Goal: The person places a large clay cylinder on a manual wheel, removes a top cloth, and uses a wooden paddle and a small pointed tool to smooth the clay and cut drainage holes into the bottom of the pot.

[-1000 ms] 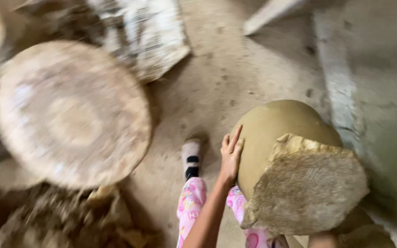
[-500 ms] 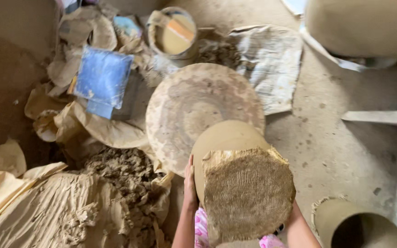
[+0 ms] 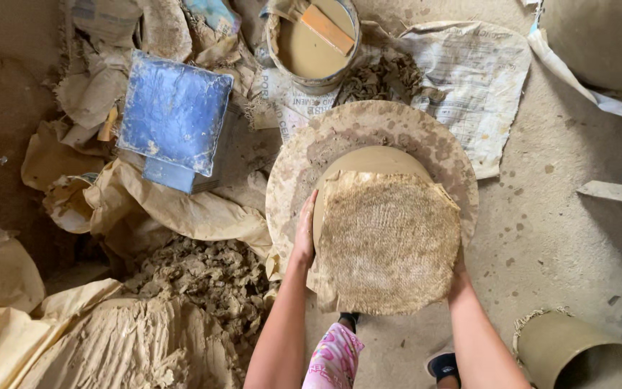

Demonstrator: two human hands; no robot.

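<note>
- Head view: the person holds a large rounded tan clay pot between both hands, with a coarse square of mud-stained burlap cloth draped over the side that faces up at us.
- The left hand is pressed flat against the pot's left flank, fingers spread and pointing away from the body; it is plainly bearing on the clay.
- The right hand is mostly hidden behind the burlap's right edge. Only the wrist and forearm show, so I cannot tell how its fingers lie, though it seems to be supporting the pot from that side.
- The pot sits straight ahead of the two hands, between them, neither hand clearly nearer. Its rounded end points away from the person.
- Directly beyond and under the pot lies a round, flat, clay-crusted wooden disc on the floor; the pot overlaps the disc's near half. Whether it touches the disc I cannot tell.
- Farther beyond the hands stands a bucket of muddy slip with an orange-brown wooden tool.
- To the left of the left hand lies a heap of crumbled raw clay, and beyond it a blue clay-smeared slab.
- Near the right forearm, lower right, a tan clay cylinder lies tipped on the floor.
</note>
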